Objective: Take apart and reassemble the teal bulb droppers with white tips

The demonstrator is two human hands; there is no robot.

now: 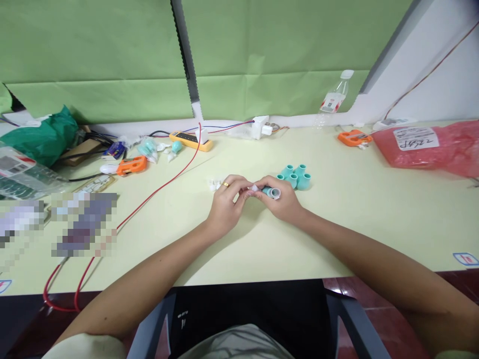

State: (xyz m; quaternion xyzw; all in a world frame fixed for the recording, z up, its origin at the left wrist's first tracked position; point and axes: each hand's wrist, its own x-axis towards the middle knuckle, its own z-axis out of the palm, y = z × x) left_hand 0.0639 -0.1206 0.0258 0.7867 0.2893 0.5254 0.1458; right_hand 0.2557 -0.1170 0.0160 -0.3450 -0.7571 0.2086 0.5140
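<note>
The pale table (337,224) lay beneath my hands. My left fingers pinched a small white piece (255,188) with my right hand (283,198), which also gripped a teal tube (266,191). Teal cups (302,181) stood just beyond my right; my left hand (225,205) wore a ring (225,184).

Teal tube (266,191) — tilted, clear-ended; white piece (255,188) — small, beside it

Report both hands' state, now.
Left hand: fingertips pinched together at the white piece.
Right hand: closed, holding the teal tube.
</note>
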